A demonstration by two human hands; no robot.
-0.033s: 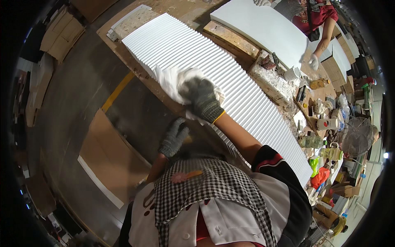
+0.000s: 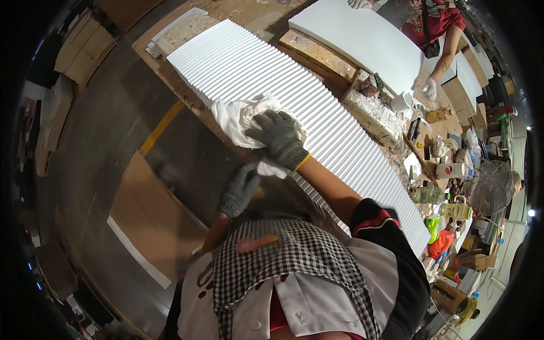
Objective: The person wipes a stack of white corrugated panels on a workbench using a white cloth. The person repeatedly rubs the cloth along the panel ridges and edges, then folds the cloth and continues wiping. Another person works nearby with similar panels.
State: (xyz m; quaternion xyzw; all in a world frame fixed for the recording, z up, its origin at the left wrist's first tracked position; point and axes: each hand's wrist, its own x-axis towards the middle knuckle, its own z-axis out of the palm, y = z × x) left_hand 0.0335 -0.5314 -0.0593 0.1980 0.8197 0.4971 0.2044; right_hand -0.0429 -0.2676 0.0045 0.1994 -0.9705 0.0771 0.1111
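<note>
My right hand (image 2: 277, 139), in a grey-green knit glove with a yellow cuff edge, presses a crumpled white cloth (image 2: 232, 122) onto a long white ridged panel (image 2: 317, 119). Its fingers are bent over the cloth, part of which hangs past the panel's near-left edge. Lower and to the left, my left hand (image 2: 239, 191), also in a dark grey glove, is held near my apron, off the panel. Its fingers are stretched and partly apart, and nothing shows in them.
Beneath the panel is a worn wooden bench (image 2: 148, 54). Across it, a co-worker's gloved hand (image 2: 429, 89) is beside a smooth white board (image 2: 362, 39). Bottles, a cup (image 2: 451, 170) and a fan (image 2: 493, 187) crowd the right. Flat cardboard (image 2: 150, 209) is at lower left.
The cloth and my right hand, smeared by motion before, now look sharp, in nearly the same place. The co-worker's hand by the white board has shifted slightly. My left hand stays put.
</note>
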